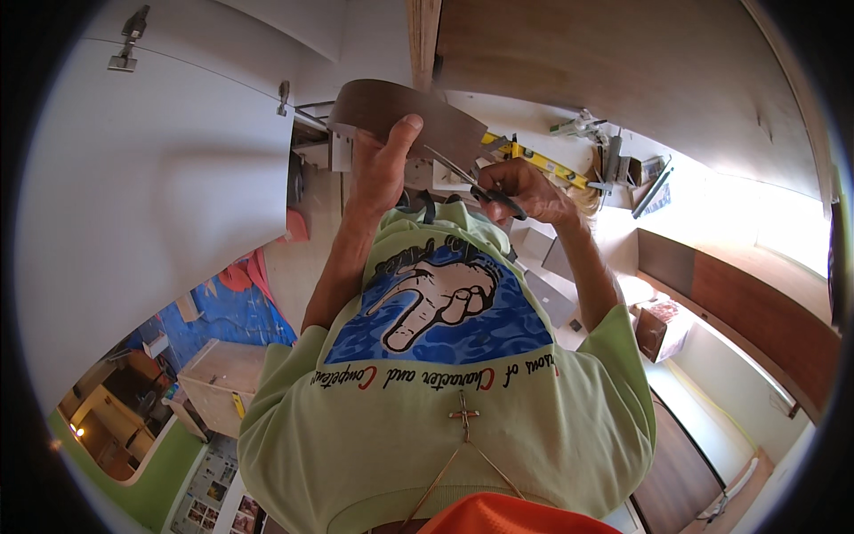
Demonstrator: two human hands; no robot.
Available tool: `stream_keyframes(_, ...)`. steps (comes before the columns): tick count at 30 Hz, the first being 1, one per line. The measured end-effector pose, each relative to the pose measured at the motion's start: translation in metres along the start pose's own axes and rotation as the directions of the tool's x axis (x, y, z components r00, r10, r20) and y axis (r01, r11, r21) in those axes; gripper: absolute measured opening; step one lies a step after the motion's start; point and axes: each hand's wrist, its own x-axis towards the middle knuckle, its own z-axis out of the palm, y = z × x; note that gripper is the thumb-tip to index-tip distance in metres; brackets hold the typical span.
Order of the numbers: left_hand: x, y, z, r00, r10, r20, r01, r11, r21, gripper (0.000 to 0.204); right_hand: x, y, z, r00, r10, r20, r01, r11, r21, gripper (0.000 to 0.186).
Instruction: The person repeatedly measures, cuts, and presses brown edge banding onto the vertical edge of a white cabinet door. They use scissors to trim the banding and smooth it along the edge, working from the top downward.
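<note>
My left hand [381,165] is raised in front of my chest, thumb up, and grips a wide dark brown strip [405,111] that curves over it. My right hand [529,189] holds a pair of black-handled scissors [476,185]. Their thin blades point left and up toward the lower edge of the strip, close to my left thumb. Whether the blades touch the strip is not clear. My light green printed shirt [445,418] fills the lower middle of the view, with a small cross pendant [463,415] hanging on it.
A white cabinet door [151,205] with metal hinges stands at the left, and a brown wooden panel [623,71] at the upper right. Behind my hands lie a yellow spirit level [538,162] and several tools. A cardboard box [660,327], a blue sheet [227,316] and a small wooden unit [222,378] are below.
</note>
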Motion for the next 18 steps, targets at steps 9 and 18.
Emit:
stream_keyframes(9,0.008,0.009,-0.010,1.000,0.001,0.024,-0.004,0.995,0.099,0.024,0.010,-0.002,0.002,0.999,-0.023,0.044,0.022,1.000,0.015,0.054)
stream_keyframes(18,-0.003,0.006,0.006,0.998,0.043,-0.040,-0.035,0.984,0.177,0.016,0.002,-0.007,0.004,0.998,0.065,0.006,-0.065,0.997,0.042,0.025)
